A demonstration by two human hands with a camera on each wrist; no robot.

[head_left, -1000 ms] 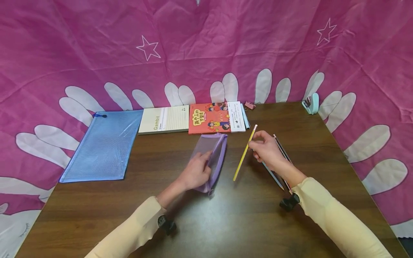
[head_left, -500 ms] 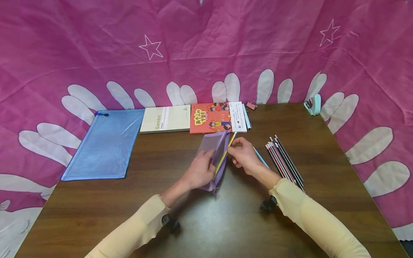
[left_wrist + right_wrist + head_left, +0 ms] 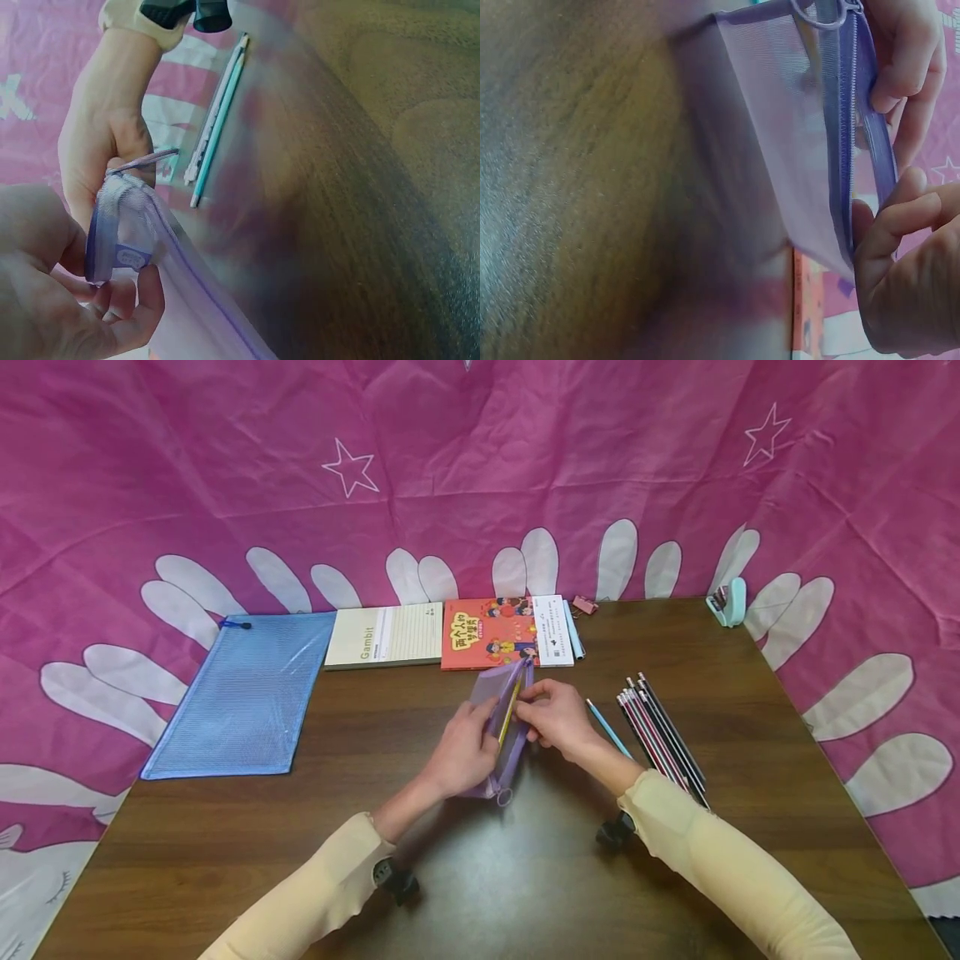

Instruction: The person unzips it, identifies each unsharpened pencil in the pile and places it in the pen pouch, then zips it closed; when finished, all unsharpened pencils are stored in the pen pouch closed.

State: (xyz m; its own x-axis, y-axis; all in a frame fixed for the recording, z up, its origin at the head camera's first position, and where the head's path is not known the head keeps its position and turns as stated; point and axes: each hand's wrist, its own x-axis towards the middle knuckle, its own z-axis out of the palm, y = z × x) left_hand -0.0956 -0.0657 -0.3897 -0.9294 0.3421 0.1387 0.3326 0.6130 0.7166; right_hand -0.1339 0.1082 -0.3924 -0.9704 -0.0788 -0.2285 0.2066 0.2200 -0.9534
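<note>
A dark wooden table [image 3: 495, 885] is backed by a pink cloth [image 3: 480, 460] printed with white shapes. Along the far side, a blue zip folder [image 3: 240, 702] is laid at the left, followed by a pale notebook [image 3: 386, 635] and a red book [image 3: 491, 631]. Just in front of the book, a purple mesh pencil case [image 3: 513, 764] is held up with its mouth unzipped. Its long axis is run away from the person and tipped slightly rightward; its ringed end is turned toward the person, its other end toward the book.

The case's left side is gripped by the left hand [image 3: 461, 750]. By the curled thumb and fingers of the right hand [image 3: 558, 718], a yellow pencil [image 3: 507, 718] is pinched in the mouth of the case, lined up with its length; its lower end is hidden. To the right, a bundle of dark and red pencils [image 3: 663, 739] and a blue pencil [image 3: 609, 728] are left on the table.

A second ago, the yellow pencil was held apart from the case, to its right; now it has been lowered between the rims, and the right hand has been brought leftward.
</note>
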